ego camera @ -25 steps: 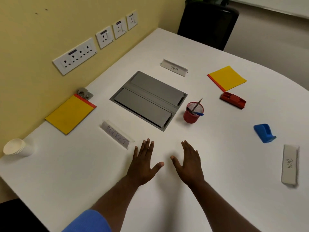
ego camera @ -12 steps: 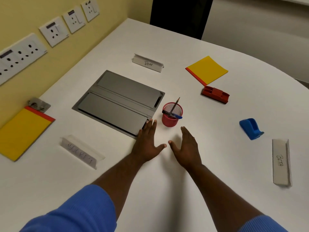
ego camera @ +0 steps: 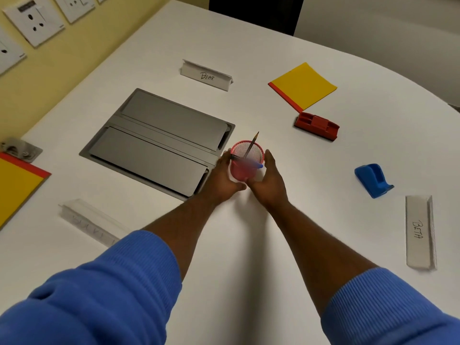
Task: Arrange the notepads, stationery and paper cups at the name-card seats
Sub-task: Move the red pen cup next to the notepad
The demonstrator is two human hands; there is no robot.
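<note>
Step in hand: the red mesh pen cup is being taken up from the middle of the table, judged as the start of sharing out the stationery.
Left hand: curved against the cup's left side, fingers spread along the mesh; contact is seen, but a firm grip cannot be told.
Right hand: cupped against the cup's right side, thumb low near the base; likewise no lift is seen.
Pen cup: upright, just beside the grey cable hatch, holding a pencil and a blurred blue pen.
Notepads: one yellow notepad lies beyond the red holder, right of the "Bear" name card; a second notepad is cut by the left edge.
Other seats: the "Beta" name card lies at the right, with a blue holder near it; a third name card lies at the near left, its writing unreadable.
Paper cups: none in view.
Next move: the cup is judged to need a level lift so that pencil and pen are not tipped out; a seat must then be chosen for each.
</note>
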